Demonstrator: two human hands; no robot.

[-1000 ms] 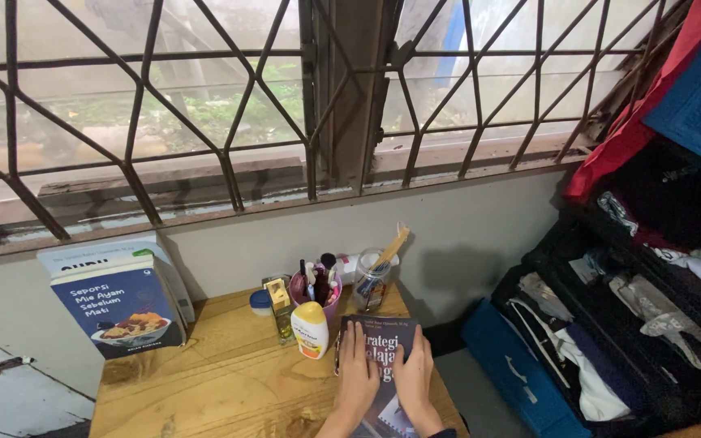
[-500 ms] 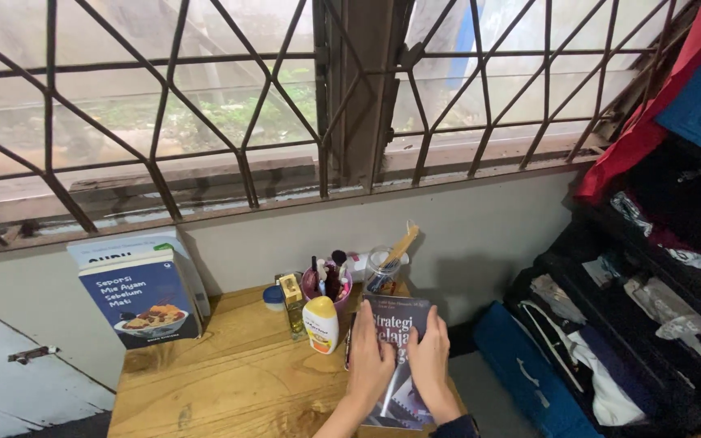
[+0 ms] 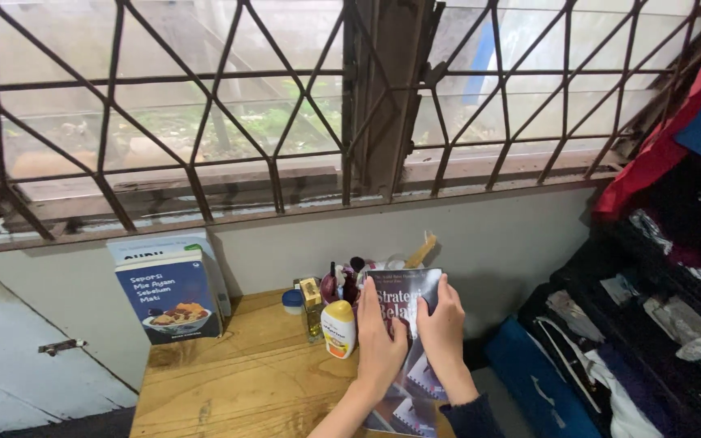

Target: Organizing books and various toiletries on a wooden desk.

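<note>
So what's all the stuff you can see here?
dark book: 1, dark purple cover, tilted up off the table, between both hands
wooden table: 1, light brown, under the window
standing books: 2, blue and white, upright against the wall at the table's left
yellow bottle: 1, yellow and white, beside the dark book
small glass bottle: 1, gold cap, left of the yellow bottle
pink cup: 1, holding brushes, behind the yellow bottle
window grille: 1, rusty brown metal, above
clothes shelf: 1, black, at right
left hand: 1, on the book
right hand: 1, on the book
</note>
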